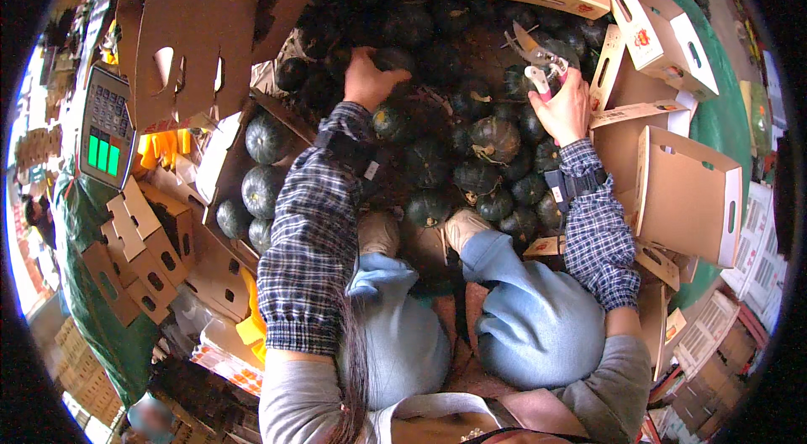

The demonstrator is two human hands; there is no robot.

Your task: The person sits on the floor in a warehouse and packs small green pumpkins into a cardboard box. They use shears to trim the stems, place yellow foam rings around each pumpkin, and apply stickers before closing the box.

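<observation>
Dark green squashes lie heaped in front of me, one [426,162] of them between my arms. My left hand [371,80] reaches over the pile with thumb and fingers around a dark squash [394,59]; shade hides how firmly it grips. In my right hand [565,105] is a pair of pruning shears [543,59] with white and pink handles, its blades apart and pointing away from me over the pile. A browner squash [495,139] with a dry stem rests to the left of that hand.
An upright cardboard box [189,34] stands at the left, beside a scale with a lit green display [104,129]. More squashes [261,192] fill a box near my left forearm. Open cardboard boxes [687,192] crowd the right side, over a green tarpaulin [725,122].
</observation>
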